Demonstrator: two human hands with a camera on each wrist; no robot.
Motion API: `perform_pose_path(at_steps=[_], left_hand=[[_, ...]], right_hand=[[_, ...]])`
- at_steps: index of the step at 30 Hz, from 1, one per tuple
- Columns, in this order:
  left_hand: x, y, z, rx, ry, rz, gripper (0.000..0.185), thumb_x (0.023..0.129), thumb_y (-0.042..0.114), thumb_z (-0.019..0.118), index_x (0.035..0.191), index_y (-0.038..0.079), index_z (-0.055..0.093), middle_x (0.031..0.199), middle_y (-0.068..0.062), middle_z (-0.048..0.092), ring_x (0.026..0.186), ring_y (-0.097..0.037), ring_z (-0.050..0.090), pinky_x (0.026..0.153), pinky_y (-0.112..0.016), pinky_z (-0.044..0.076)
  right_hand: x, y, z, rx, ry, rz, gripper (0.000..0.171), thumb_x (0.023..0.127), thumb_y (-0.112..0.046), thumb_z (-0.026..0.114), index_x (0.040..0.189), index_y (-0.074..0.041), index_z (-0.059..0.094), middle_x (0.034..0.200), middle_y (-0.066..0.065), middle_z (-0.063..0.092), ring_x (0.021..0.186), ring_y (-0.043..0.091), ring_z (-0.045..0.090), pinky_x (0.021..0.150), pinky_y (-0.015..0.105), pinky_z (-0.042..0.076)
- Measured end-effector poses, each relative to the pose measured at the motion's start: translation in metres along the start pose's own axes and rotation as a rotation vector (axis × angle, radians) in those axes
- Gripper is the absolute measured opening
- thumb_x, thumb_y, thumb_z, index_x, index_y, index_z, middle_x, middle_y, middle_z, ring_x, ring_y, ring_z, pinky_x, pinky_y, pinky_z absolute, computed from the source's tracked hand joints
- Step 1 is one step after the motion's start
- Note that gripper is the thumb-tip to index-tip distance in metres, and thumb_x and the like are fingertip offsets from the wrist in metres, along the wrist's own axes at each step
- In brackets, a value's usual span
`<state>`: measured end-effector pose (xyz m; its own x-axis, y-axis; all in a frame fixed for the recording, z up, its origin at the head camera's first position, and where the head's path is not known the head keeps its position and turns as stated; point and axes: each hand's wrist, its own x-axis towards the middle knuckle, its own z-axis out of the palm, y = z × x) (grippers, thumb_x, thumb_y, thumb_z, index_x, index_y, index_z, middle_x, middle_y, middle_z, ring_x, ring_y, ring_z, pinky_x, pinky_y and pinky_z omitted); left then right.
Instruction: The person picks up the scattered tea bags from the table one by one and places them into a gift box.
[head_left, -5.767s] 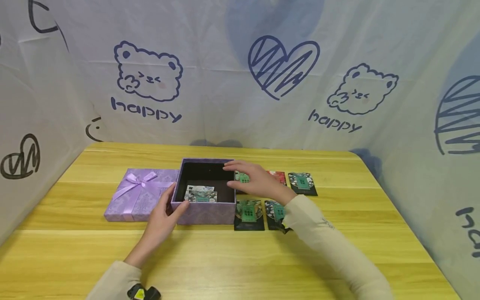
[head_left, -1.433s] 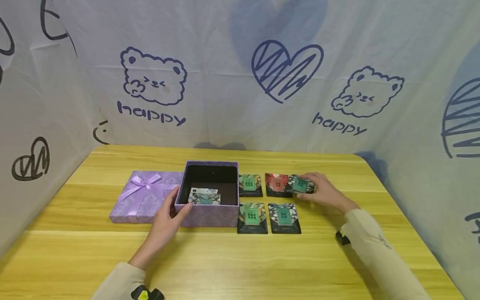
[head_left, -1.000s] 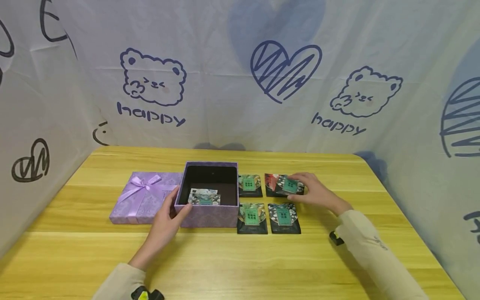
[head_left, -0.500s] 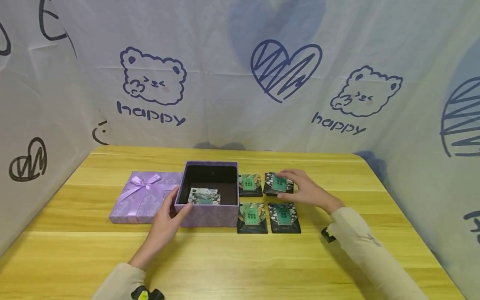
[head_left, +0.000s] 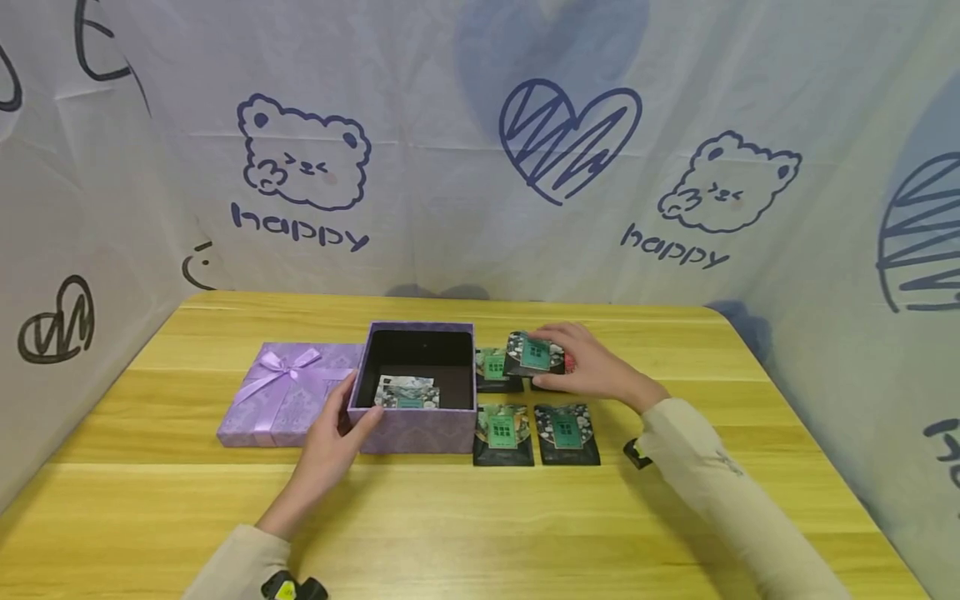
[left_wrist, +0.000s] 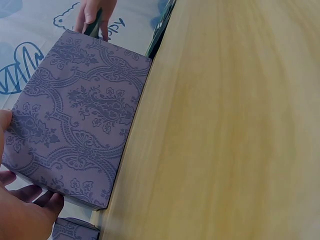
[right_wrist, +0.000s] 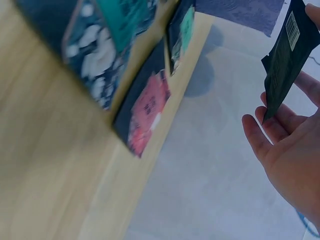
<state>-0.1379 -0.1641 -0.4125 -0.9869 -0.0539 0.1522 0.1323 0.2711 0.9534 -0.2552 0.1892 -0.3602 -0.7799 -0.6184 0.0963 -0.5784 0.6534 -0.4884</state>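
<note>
My left hand [head_left: 330,437] grips the front left corner of an open purple gift box [head_left: 420,432], thumb on the front rim and fingers along the left side. Inside the box lie sachets [head_left: 408,395] with pale and floral fronts. Just right of the box, my right hand [head_left: 588,367] pinches a dark floral tea sachet [head_left: 534,353] with a teal label, raised over the back row. The right wrist view shows the back of this sachet with its barcode. Beneath it, a red sachet [right_wrist: 147,107] lies mostly hidden in the head view.
The purple lid [head_left: 288,392] with a ribbon bow lies left of the box. Right of the box are a green-labelled sachet [head_left: 492,367] at the back, another green sachet [head_left: 502,435] and a teal-labelled sachet [head_left: 567,435] in front. A printed cloth [head_left: 420,167] hangs behind the wooden table [head_left: 450,533].
The right hand has lifted the teal-labelled sachet from the far right end of the back row and carried it left, over the red sachet towards the box. The left hand stays at the box.
</note>
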Motion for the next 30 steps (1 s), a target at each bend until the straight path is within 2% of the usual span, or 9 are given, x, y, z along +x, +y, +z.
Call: perform_pose_path(at_steps=[5, 9, 17, 23, 30], left_hand=[[0.000, 0.000, 0.000, 0.004, -0.002, 0.001, 0.066, 0.096, 0.013, 0.060, 0.150, -0.001, 0.026, 0.138, -0.030, 0.045, 0.115, -0.032, 0.051, 0.086, -0.011, 0.042], [0.000, 0.000, 0.000, -0.003, -0.002, -0.002, 0.065, 0.096, 0.013, 0.060, 0.150, -0.001, 0.026, 0.138, -0.030, 0.045, 0.115, -0.032, 0.052, 0.086, -0.012, 0.042], [0.000, 0.000, 0.000, 0.001, -0.003, 0.005, 0.066, 0.096, 0.012, 0.060, 0.150, -0.002, 0.025, 0.139, -0.031, 0.044, 0.117, -0.034, 0.050, 0.086, -0.011, 0.041], [0.000, 0.001, 0.000, 0.002, -0.001, -0.002, 0.066, 0.096, 0.012, 0.060, 0.150, -0.001, 0.025, 0.138, -0.030, 0.045, 0.116, -0.033, 0.051, 0.086, -0.011, 0.042], [0.000, -0.001, 0.000, 0.007, 0.001, 0.007, 0.065, 0.096, 0.012, 0.060, 0.150, -0.001, 0.026, 0.137, -0.029, 0.046, 0.114, -0.031, 0.052, 0.085, -0.011, 0.042]], right_hand=[[0.010, -0.010, -0.002, 0.002, -0.022, -0.022, 0.069, 0.087, -0.043, 0.069, 0.145, -0.015, 0.044, 0.151, 0.013, 0.033, 0.133, 0.032, 0.031, 0.105, 0.058, 0.030], [0.017, -0.020, -0.004, 0.005, -0.041, -0.040, 0.069, 0.087, -0.044, 0.069, 0.146, -0.016, 0.044, 0.152, 0.013, 0.032, 0.137, 0.033, 0.027, 0.106, 0.059, 0.029], [0.031, -0.036, -0.003, -0.027, -0.080, -0.083, 0.069, 0.088, -0.043, 0.068, 0.146, -0.014, 0.043, 0.149, 0.015, 0.036, 0.135, 0.031, 0.031, 0.106, 0.055, 0.031], [0.040, -0.045, 0.000, -0.037, -0.122, -0.082, 0.072, 0.087, -0.044, 0.070, 0.147, -0.016, 0.042, 0.150, 0.011, 0.034, 0.137, 0.030, 0.028, 0.107, 0.053, 0.031], [0.050, -0.055, 0.002, -0.004, -0.161, -0.103, 0.071, 0.087, -0.041, 0.070, 0.146, -0.015, 0.043, 0.152, 0.012, 0.032, 0.137, 0.030, 0.027, 0.108, 0.053, 0.029]])
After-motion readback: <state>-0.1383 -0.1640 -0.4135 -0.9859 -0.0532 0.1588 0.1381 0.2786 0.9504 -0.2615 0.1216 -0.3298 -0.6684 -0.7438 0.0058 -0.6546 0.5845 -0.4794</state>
